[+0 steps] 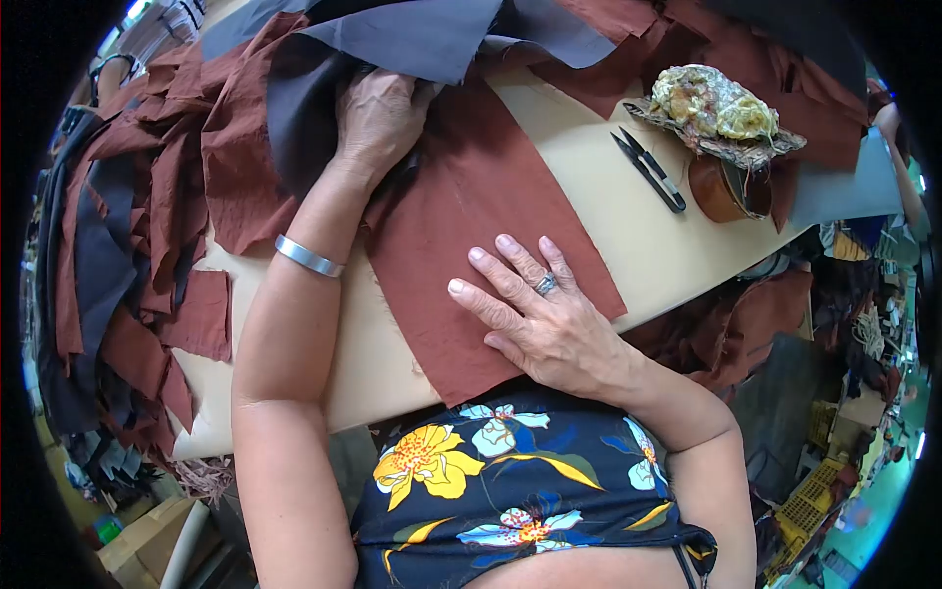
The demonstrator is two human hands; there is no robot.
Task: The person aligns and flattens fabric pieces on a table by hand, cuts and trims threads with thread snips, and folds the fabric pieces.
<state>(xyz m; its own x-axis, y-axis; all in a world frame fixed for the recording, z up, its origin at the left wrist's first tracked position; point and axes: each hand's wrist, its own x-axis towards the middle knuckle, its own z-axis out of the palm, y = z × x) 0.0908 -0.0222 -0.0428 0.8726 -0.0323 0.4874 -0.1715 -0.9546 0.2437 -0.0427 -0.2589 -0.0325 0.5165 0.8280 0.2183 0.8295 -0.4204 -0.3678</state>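
A reddish-brown cloth panel (491,187) lies on the pale tabletop (687,245), its upper end under dark grey cloth (402,39). My right hand (549,324) rests on the lower part of the panel, fingers spread, a ring on one finger. Near the top of the panel, my left hand (378,118) reaches in among the dark cloth. Its fingertips are hidden under the fabric, so what it may hold does not show. A silver bracelet (309,256) circles the left forearm.
Black thread snips (650,169) lie right of the panel, beside a brown round container (726,187) with a yellowish, worn pad (714,106) over it. Reddish-brown and dark cloth pieces (177,196) heap at the left. A yellow crate (812,499) stands low at the right.
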